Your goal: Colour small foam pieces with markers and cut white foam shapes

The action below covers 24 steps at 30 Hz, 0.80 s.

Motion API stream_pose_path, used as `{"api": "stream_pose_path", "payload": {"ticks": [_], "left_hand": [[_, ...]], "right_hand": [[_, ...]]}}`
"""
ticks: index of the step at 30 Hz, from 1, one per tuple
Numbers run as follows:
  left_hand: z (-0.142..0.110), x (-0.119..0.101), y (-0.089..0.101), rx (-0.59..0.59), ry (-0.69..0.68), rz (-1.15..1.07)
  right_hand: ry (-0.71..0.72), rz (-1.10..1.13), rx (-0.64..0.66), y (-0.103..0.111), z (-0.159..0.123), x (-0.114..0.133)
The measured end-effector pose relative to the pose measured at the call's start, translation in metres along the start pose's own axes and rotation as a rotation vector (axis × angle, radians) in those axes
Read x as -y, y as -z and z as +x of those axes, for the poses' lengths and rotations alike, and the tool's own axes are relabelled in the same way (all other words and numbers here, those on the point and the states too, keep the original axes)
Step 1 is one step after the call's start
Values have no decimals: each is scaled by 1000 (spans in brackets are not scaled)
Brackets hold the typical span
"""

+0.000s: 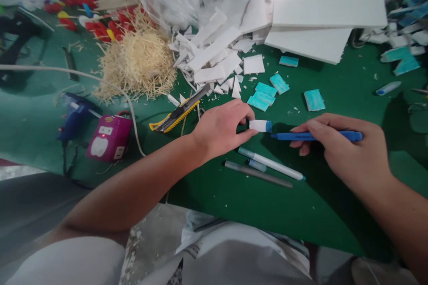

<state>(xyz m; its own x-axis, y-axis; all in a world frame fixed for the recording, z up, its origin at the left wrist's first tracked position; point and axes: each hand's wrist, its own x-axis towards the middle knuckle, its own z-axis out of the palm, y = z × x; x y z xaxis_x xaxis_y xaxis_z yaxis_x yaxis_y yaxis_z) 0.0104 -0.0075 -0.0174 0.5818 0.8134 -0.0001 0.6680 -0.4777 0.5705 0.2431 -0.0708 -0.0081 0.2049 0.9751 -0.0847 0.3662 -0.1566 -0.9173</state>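
My left hand [222, 127] pinches a small white foam piece [260, 125] whose right end is coloured blue, holding it just above the green table [234, 196]. My right hand [341, 147] grips a blue marker [317, 136] lying level, its tip touching the blue end of the piece. Two more markers, one white [272, 164] and one grey [257, 174], lie on the table just below my hands. Several blue-coloured foam pieces [265, 95] lie beyond my left hand.
A yellow utility knife [177, 116] lies left of my left hand. Behind it are a heap of white foam scraps [214, 58], a pile of wood shavings [138, 64], white foam boards [327, 18], a blue glue gun [75, 116] and a pink box [109, 138].
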Motion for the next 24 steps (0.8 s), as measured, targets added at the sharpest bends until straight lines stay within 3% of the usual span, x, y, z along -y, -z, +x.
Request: {"api": "stream_pose_path", "payload": {"ticks": [6,11,24], "left_hand": [[0,0,1,18,1,-13],[-1,0,2,28,5,-2],[-1,-5,3,33,38,36]], "right_hand": [[19,-3,-25,-1,3,0],[-68,37,7,1,2,8],[-13,65,22,2,5,5]]}}
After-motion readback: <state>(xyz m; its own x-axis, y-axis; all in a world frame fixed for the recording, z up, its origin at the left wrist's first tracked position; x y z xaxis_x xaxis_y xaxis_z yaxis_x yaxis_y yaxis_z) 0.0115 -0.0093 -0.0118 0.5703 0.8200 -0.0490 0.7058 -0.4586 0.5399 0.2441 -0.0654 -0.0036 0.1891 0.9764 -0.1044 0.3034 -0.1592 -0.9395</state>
